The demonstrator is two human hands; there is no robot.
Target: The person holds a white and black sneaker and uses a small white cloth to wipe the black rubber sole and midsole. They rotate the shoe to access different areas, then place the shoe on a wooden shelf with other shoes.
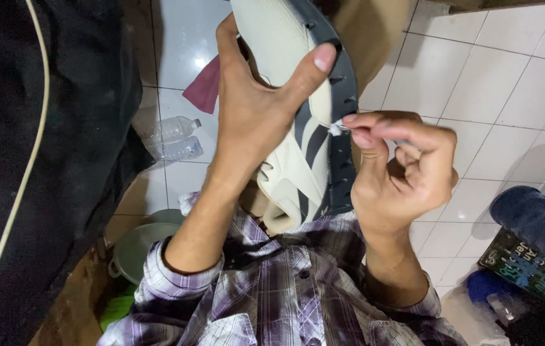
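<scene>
My left hand (253, 109) grips a cream sports shoe (285, 51) with dark stripes and a grey studded sole (343, 96), held upright in front of me with the thumb pressed across its side. My right hand (394, 173) is curled beside the sole, its thumb and forefinger pinching a small white wad (335, 129) against the sole's edge. Both purple plaid sleeves show below the wrists.
White floor tiles (477, 83) lie beneath. Two clear plastic bottles (173, 138) and a maroon scrap (203, 86) lie at left beside dark fabric (61, 128) with a pale cord. A green basin (138, 247) sits lower left. Blue containers (535, 221) stand at right.
</scene>
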